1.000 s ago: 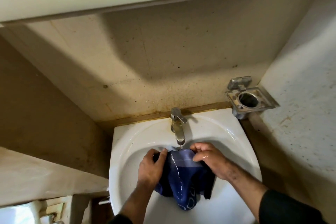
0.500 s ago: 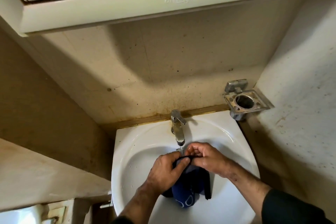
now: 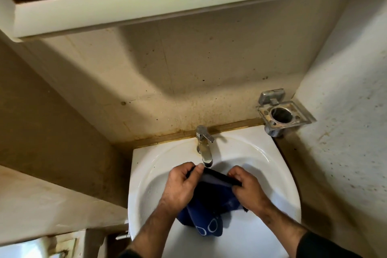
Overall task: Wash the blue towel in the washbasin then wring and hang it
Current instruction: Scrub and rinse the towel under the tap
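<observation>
1. I find the blue towel (image 3: 206, 213) over the washbasin (image 3: 142, 176), just below the tap (image 3: 204, 150).
2. Left hand (image 3: 182, 186) grip pinches the towel's upper hem.
3. Right hand (image 3: 249, 190) grip pinches the same hem; cloth hangs beneath both.

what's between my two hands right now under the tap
In the head view, the dark top edge of the blue towel stretches between the left hand and right hand, just below the tap.
</observation>
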